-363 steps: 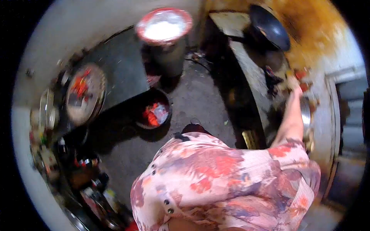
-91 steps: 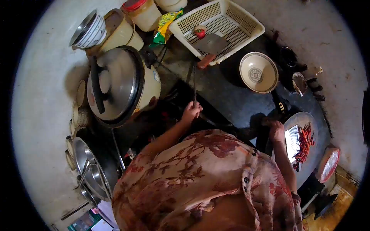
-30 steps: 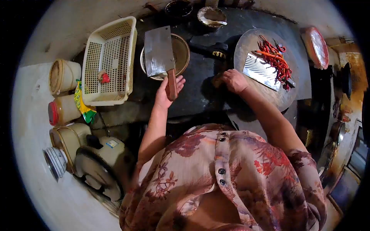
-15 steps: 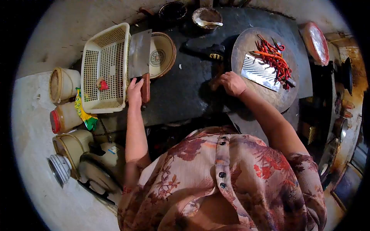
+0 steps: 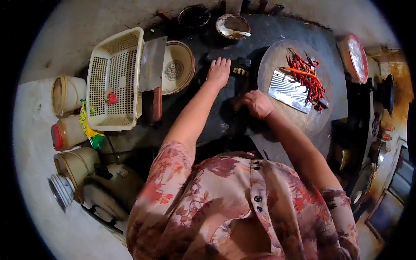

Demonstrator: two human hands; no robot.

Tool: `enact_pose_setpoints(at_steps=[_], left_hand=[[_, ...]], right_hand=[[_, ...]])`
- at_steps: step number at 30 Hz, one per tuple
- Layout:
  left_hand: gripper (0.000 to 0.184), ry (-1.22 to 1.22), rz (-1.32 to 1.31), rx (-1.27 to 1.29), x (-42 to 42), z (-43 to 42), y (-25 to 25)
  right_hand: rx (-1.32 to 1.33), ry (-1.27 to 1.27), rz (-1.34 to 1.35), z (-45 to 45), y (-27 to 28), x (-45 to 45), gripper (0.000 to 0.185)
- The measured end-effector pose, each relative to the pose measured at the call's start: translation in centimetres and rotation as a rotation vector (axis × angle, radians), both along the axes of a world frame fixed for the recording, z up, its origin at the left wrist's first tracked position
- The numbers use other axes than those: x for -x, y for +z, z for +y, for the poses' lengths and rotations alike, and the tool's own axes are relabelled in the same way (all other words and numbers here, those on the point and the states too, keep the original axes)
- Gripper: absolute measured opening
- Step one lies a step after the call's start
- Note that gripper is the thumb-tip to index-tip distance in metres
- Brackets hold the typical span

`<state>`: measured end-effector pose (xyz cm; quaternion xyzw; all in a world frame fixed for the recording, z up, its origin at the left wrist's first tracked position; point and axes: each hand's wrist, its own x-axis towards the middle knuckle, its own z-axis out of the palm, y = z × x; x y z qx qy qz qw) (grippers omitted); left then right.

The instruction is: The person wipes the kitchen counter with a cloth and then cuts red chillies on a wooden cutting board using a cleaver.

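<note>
My left hand (image 5: 218, 73) lies palm down with its fingers stretched out, over one end of a dark, long object (image 5: 241, 65) with a pale yellowish patch. What that object is I cannot make out. My right hand (image 5: 258, 104) is curled beside the round chopping board (image 5: 273, 113); its fingertips are in shadow, and whatever they hold is hidden. Left of both hands, a cleaver (image 5: 152, 65) with a wooden handle rests between the plastic basket (image 5: 136, 104) and a patterned bowl (image 5: 187, 71), free of either hand. Red chillies (image 5: 307, 78) lie on a shiny metal blade (image 5: 284, 93) on the board.
A small bowl (image 5: 222, 27) with a white spoon (image 5: 238, 33) and a dark bowl (image 5: 193, 16) stand at the back. Buckets (image 5: 65, 95), a red-lidded jar (image 5: 69, 133) and a yellow-green packet (image 5: 90, 128) are at left. A red-rimmed container (image 5: 354, 58) stands at right.
My left hand has let go of the cleaver's handle and moved right, past the bowl, to the dark object. My right hand has stayed by the board.
</note>
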<state>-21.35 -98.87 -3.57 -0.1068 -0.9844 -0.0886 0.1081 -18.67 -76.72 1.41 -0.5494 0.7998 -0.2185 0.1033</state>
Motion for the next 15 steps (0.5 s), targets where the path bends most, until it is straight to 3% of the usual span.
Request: enact_pose_setpoints(at_steps=[1, 4, 5, 7, 8, 9, 10, 11, 13, 14, 15], left_hand=[[0.042, 0.012, -0.019, 0.093, 0.5, 0.0, -0.4], [0.038, 0.045, -0.466, 0.092, -0.7, 0.6, 2.1], [0.033, 0.201, -0.48, -0.187, -2.2, 1.0, 2.1], [0.045, 0.399, -0.416, -0.43, -5.2, 0.9, 3.0], [0.048, 0.486, -0.367, -0.556, -7.6, 0.6, 3.2], [0.049, 0.508, -0.332, -0.645, -10.2, 0.1, 2.9], [0.05, 0.527, -0.284, -0.731, -12.7, -0.9, 2.4], [0.044, 0.424, -0.314, -0.906, -15.7, -2.4, 1.5], [0.037, 0.515, -0.633, -1.259, -22.0, -4.1, 3.9], [0.033, 0.507, -0.505, -1.259, -25.7, -4.5, 3.7], [0.031, 0.628, -0.526, -1.489, -28.6, -4.8, 5.2]], right_hand=[[0.001, -0.006, 0.03, -0.1, -0.2, 0.0, 0.023], [-0.038, -0.032, 0.08, 0.2, -1.2, -0.1, 0.023], [0.026, -0.017, -0.005, 0.2, -1.4, 0.0, 0.021], [-0.077, -0.027, 0.075, 0.5, -2.0, 0.1, 0.023], [-0.077, -0.031, -0.094, -0.5, 0.3, 0.0, 0.026], [-0.113, 0.027, -0.027, -0.2, -1.1, 0.3, 0.031], [0.031, -0.007, -0.015, -1.2, 1.3, -0.3, 0.028], [0.031, 0.009, 0.114, -0.5, -0.5, -0.1, 0.025], [0.017, 0.022, 0.115, -0.7, -0.3, -0.2, 0.021], [-0.015, 0.004, 0.133, -0.4, -1.2, -0.1, 0.022], [-0.005, 0.022, 0.144, -0.6, -1.6, -0.2, 0.022]])
